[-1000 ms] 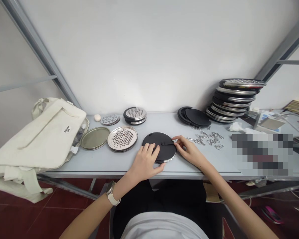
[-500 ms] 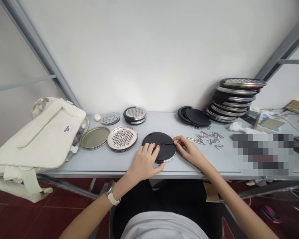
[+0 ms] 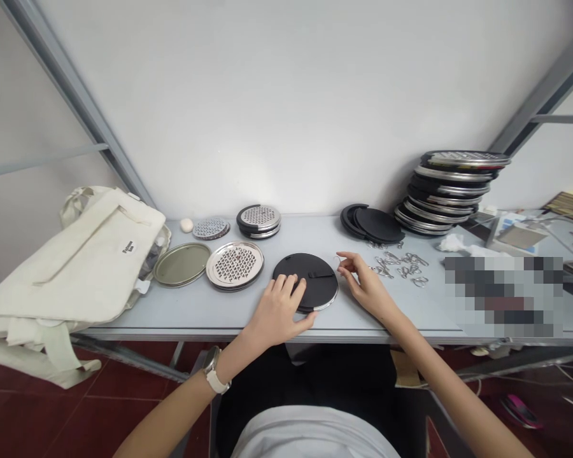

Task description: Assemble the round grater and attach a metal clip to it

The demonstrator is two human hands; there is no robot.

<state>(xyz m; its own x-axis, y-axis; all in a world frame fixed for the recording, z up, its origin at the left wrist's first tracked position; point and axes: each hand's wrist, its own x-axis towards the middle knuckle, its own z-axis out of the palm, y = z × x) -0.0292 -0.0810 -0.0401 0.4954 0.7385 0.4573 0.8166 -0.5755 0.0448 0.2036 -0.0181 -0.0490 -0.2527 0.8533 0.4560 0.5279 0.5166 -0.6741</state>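
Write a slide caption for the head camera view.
The left hand rests on a black disc, the right hand beside it, near small metal pieces.

A pale wall stands beyond the grey worktop. Metal posts slant at left and right. The tiled floor is dark red.

Your left hand obscures part of the black disc. The thin piece at your right hand is too small to identify. Pixelated patch masks detail. Left edge crops cream bag.
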